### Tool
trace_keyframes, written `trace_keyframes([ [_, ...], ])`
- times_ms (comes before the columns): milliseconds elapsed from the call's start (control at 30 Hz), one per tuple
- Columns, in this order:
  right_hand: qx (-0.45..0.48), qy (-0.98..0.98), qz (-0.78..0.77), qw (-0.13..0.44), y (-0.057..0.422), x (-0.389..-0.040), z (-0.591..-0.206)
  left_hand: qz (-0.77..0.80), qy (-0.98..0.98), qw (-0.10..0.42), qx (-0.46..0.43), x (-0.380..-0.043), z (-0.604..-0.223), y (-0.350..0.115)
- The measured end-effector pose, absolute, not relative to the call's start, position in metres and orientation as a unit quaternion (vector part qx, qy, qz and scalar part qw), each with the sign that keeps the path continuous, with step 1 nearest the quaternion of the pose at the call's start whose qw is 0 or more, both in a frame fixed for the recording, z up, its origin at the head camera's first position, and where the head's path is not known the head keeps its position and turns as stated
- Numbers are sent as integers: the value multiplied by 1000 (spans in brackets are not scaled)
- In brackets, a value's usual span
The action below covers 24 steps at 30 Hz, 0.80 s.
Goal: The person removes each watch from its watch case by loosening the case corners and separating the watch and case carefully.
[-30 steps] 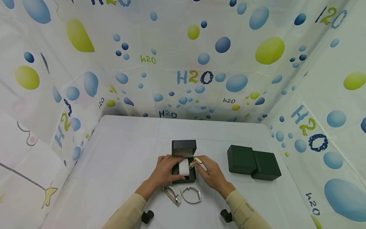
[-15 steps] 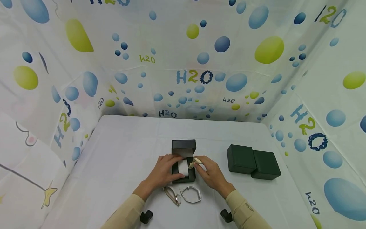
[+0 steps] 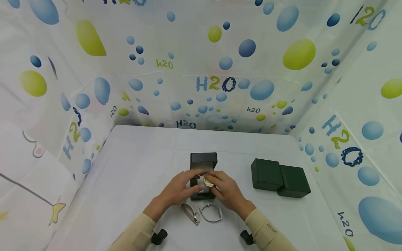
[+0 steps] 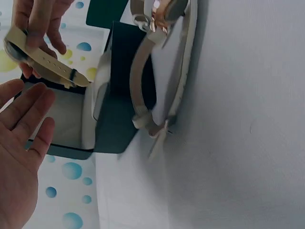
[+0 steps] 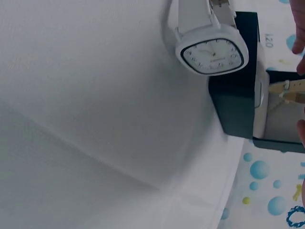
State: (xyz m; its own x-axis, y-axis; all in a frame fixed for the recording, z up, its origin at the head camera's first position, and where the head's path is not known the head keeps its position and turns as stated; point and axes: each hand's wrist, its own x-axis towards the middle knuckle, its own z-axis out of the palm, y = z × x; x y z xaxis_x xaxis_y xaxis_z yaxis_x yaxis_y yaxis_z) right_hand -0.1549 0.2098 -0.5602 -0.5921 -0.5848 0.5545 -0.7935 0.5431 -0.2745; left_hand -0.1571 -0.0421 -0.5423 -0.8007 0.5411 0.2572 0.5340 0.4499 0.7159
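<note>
My right hand (image 3: 228, 191) pinches a wristwatch with a cream strap (image 3: 208, 182), whose buckle end shows in the left wrist view. The watch hangs over an open dark watch box (image 3: 203, 158) with a white cushion inside, its lid tipped back. On the box's left side is my left hand (image 3: 176, 188), fingers extended and holding nothing; the left wrist view shows its open palm (image 4: 19, 162) facing the box. Just in front of the box lie a beige-strap watch (image 4: 138, 78) and a white watch with a squarish dial (image 5: 214, 55).
Two dark green boxes, one (image 3: 267, 174) touching the other (image 3: 294, 181), stand shut on the right of the white-covered table (image 3: 141, 150). A patterned curtain (image 3: 185, 42) surrounds the table at the back and sides. Black devices (image 3: 159, 237) sit at both wrists.
The right hand has moved the cream-strap watch left, from the box's right edge to over the cushion. The left hand has let go of the box and cushion.
</note>
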Motion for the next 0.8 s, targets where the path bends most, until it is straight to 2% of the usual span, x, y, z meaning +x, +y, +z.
trace_keyframes([
  [267, 450, -836, 216, 229, 201, -151, -550, 423, 841, 29, 335, -151, -532, -39],
  [567, 474, -816, 230, 239, 192, -147, -545, 461, 819, 103, 326, -151, -533, -41],
  [800, 435, -827, 288, 209, 189, -143, -544, 471, 822, 46, 317, -147, -538, -42],
])
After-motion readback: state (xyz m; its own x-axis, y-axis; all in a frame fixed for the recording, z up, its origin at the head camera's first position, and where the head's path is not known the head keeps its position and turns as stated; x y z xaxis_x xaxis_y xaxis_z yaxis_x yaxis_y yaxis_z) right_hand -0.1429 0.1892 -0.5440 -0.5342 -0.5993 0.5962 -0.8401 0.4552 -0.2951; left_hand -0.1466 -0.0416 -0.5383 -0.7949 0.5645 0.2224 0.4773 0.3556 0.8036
